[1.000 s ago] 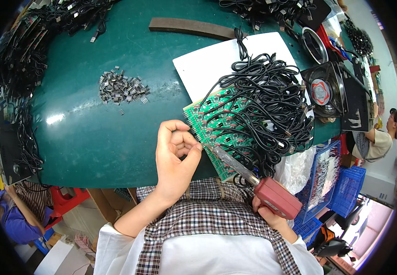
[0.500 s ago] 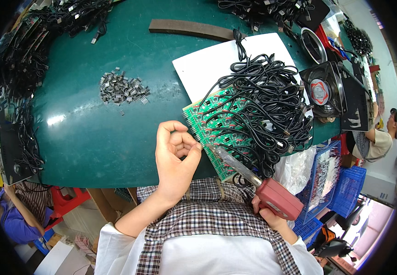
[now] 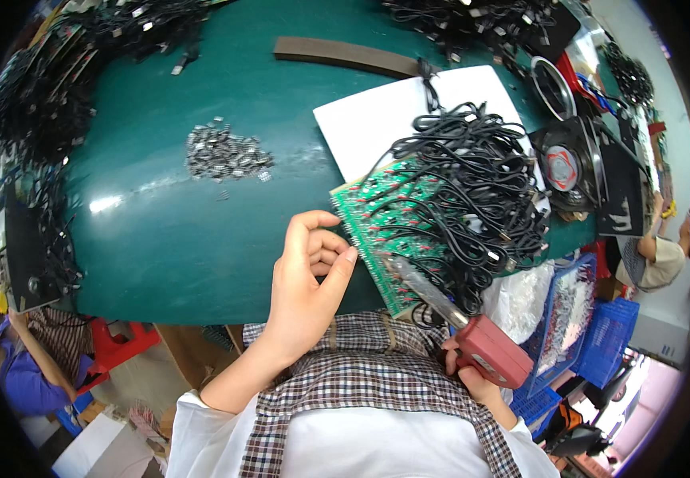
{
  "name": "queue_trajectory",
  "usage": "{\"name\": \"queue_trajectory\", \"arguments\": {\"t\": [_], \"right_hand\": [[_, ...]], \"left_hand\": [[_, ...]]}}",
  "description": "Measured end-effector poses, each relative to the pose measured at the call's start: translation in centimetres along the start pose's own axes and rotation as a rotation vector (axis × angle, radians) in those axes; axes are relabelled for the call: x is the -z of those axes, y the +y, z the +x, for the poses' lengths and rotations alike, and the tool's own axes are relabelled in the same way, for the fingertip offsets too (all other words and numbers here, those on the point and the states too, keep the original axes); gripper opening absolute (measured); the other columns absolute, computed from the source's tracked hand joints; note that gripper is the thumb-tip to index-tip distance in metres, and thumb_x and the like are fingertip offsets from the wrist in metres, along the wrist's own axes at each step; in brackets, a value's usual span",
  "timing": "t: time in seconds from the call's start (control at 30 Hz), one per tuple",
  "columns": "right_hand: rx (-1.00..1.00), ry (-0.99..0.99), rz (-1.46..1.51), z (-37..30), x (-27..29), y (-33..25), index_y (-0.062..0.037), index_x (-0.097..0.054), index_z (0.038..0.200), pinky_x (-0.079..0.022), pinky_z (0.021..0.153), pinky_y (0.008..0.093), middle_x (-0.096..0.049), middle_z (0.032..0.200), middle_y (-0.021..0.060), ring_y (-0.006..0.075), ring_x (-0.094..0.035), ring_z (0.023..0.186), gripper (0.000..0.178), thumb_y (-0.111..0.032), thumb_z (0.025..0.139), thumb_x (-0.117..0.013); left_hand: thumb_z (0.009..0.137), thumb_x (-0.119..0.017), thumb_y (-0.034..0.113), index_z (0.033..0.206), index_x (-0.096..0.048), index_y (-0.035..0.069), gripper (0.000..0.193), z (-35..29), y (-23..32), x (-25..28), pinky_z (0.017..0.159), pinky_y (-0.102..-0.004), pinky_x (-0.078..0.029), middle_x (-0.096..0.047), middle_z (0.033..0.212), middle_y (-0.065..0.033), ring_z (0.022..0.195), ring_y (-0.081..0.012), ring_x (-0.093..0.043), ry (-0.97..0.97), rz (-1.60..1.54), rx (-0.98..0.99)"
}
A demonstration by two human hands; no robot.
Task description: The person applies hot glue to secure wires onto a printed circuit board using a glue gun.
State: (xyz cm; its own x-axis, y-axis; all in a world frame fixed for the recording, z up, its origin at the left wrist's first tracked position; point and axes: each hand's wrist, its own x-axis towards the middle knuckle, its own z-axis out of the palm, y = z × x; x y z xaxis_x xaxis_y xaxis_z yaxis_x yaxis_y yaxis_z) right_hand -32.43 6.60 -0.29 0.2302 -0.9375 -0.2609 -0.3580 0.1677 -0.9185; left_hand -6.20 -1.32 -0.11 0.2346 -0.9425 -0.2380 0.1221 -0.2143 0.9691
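Seen from above, over green surface (image 3: 169,263). Gripping red soldering tool (image 3: 491,349) in R hand (image 3: 476,384), barrel slanting up-left twd L hand (image 3: 303,283), tip over green circuit board (image 3: 362,217); can't tell if touching. Curling L hand loosely at board's left edge; can't tell if pinching anything small. Board placed just R of L hand, fwd-left of R hand, w/ black cables (image 3: 472,171) heaped on its right part. Partly under those: white sheet (image 3: 369,123), fwd of both hands. Fwd-left of L hand, well apart: pile of small metal parts (image 3: 224,153).
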Motion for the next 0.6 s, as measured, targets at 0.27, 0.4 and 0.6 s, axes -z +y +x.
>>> {"name": "queue_trajectory", "arguments": {"t": [0.27,0.4,0.6], "right_hand": [[0.056,-0.094,0.423,0.9,0.2,-0.8,0.0031,-0.036,0.121,-0.040,0.046,0.0245,-0.056,0.101,0.0157,0.0153,-0.048,0.053,0.062,-0.028,0.077,-0.066],[0.061,-0.070,0.412,0.9,0.0,-1.5,0.0025,-0.036,0.121,-0.040,0.048,0.0249,-0.056,0.101,0.0155,0.0153,-0.049,0.054,0.061,-0.028,0.077,-0.066],[-0.044,-0.087,0.379,0.7,0.2,-1.6,0.0024,-0.040,0.118,-0.040,0.053,0.0243,-0.055,0.103,0.0140,0.0146,-0.049,0.058,0.062,-0.033,0.076,-0.067]], "left_hand": [[0.069,-0.063,-0.003,0.088,-0.057,0.000,0.020,3.8,1.0,8.1,0.055,-0.0249,-0.038,-0.049,0.072,-0.0048,0.055,-0.0113,-0.041,0.395,0.904,-0.249],[0.069,-0.063,-0.003,0.084,-0.057,-0.001,0.016,4.4,1.2,8.4,0.055,-0.0259,-0.039,-0.049,0.070,-0.0058,0.056,-0.0122,-0.041,0.415,0.931,-0.205],[0.074,-0.060,-0.004,0.085,-0.058,-0.002,0.011,4.2,0.4,8.3,0.059,-0.0260,-0.046,-0.059,0.074,-0.0098,0.063,-0.0175,-0.058,0.383,0.828,-0.404]]}}
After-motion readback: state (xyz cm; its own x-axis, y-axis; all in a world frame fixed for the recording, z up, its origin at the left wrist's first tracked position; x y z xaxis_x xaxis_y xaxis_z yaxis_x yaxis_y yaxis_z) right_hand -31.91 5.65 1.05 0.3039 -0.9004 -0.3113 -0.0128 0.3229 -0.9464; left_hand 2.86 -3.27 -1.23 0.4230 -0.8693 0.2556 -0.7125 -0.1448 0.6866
